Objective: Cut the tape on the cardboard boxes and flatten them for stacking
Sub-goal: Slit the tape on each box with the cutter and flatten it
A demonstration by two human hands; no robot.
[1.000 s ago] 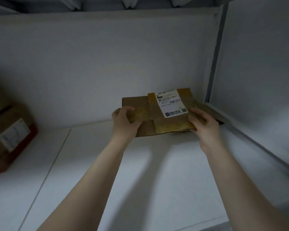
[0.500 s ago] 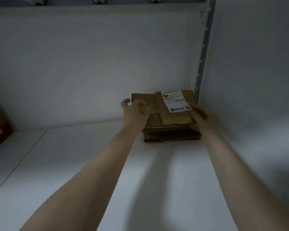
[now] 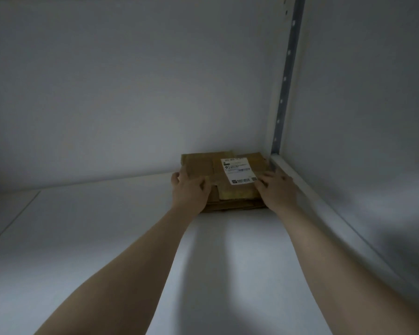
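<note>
A flattened brown cardboard box (image 3: 203, 164) with a white shipping label (image 3: 237, 170) lies on top of a small stack of flattened cardboard (image 3: 232, 206) in the far right corner of a white shelf. My left hand (image 3: 189, 192) rests on the box's left front part, fingers laid over it. My right hand (image 3: 277, 189) presses flat on its right front corner, fingers straight. Both arms are stretched forward.
The white shelf surface (image 3: 107, 238) stretches to the left and toward me. A white back wall (image 3: 131, 93) and a right side wall (image 3: 361, 117) enclose the corner, with a perforated metal upright (image 3: 284, 81) at their joint.
Both hands carried the flattened box forward and to the right and set it down on the stack in the corner. The hands went from gripping its edges to resting on top.
</note>
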